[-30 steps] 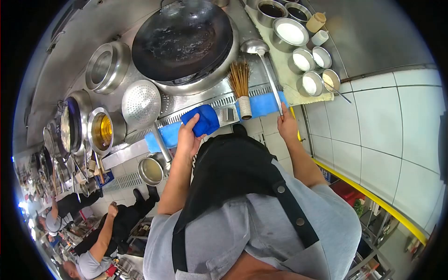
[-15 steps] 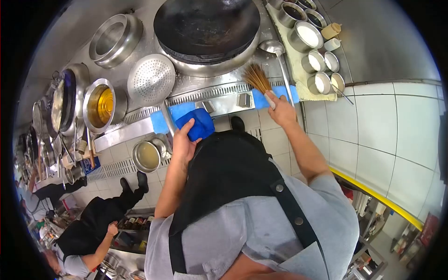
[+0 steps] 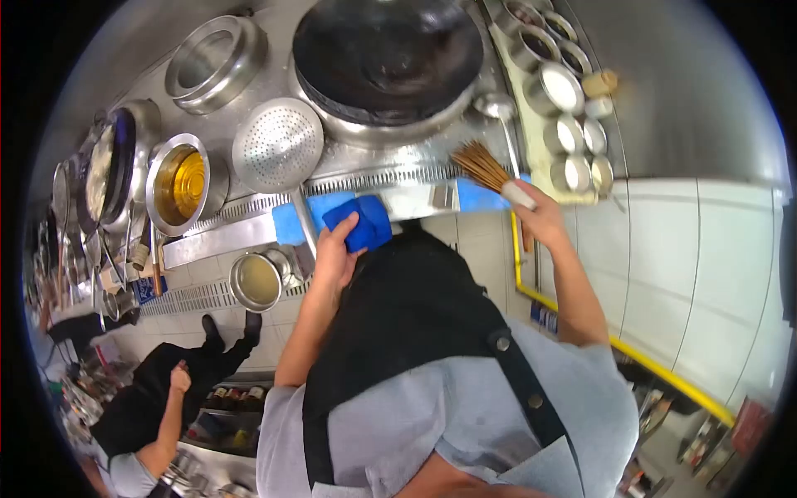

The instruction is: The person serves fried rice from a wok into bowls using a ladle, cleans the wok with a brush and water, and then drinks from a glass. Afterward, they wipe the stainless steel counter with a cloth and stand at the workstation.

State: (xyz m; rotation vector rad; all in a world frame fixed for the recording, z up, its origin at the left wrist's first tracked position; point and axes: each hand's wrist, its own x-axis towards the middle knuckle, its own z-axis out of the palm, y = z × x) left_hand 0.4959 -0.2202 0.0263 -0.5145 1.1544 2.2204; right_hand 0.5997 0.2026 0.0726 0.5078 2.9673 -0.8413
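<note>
My left hand [image 3: 334,253] grips a folded dark blue cloth [image 3: 359,222] at the counter's front edge, close beside the handle of a perforated skimmer [image 3: 278,146]. In my right hand [image 3: 540,214] is the wrapped white handle of a bamboo brush [image 3: 481,166], its bristles pointing up and left over the counter. Just beyond the brush lies a metal ladle [image 3: 496,105]; a light blue cloth [image 3: 481,196] is beneath it at the edge. The large black wok [image 3: 388,62] sits on its ring at the top centre.
Metal bowls of white and dark contents [image 3: 558,90] stand at the upper right beside two squeeze bottles. A pot of yellow liquid [image 3: 184,184], a stacked metal ring [image 3: 212,66] and a lower pot [image 3: 257,280] are left. A co-worker [image 3: 158,390] stands at lower left.
My right hand has left the ladle and taken the brush, then moved right with it. My left hand keeps hold of the dark blue cloth. The camera view has shifted.
</note>
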